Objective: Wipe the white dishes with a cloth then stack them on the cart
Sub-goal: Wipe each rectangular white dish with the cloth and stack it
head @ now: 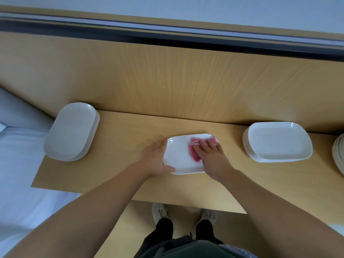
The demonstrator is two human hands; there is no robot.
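Note:
A single white rectangular dish (178, 157) lies flat on the wooden surface (119, 172) in front of me. My left hand (157, 158) holds its left edge, thumb on the near rim and fingers along the far side. My right hand (211, 155) lies flat on a pink cloth (194, 148) and presses it onto the dish's right half. A stack of white dishes (71, 131) sits at the left end of the surface. Another stack of white dishes (278, 141) stands to the right.
The edge of a third pile of dishes (339, 153) shows at the far right border. A wooden panel (167, 77) rises behind the surface. White bedding (20, 164) lies to the left. My feet (183, 214) stand on the floor below the near edge.

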